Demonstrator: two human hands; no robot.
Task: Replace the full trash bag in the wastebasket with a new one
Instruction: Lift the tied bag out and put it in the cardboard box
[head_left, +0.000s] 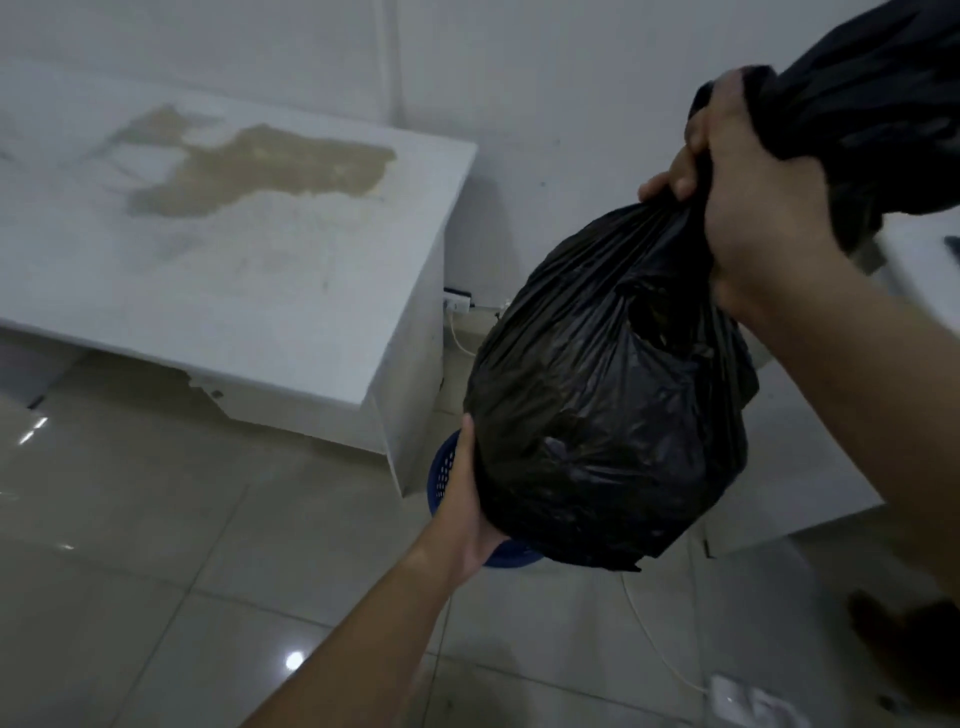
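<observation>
My right hand (748, 208) grips the gathered neck of the full black trash bag (608, 405) and holds it in the air. The bag's loose top (872, 93) bunches up dark above that hand. My left hand (467, 499) lies against the bag's lower left side with the thumb straight along the plastic; its fingers are hidden behind the bag. The blue perforated wastebasket (444, 473) stands on the floor below, mostly covered by the bag and my left hand, with only slivers of its rim showing.
A white desk (234, 270) with a worn brown patch stands at the left. A wall socket strip (457, 302) sits between it and a white cabinet (810, 467) on the right. A cable (654, 639) runs across the tiled floor to a white power strip (753, 704).
</observation>
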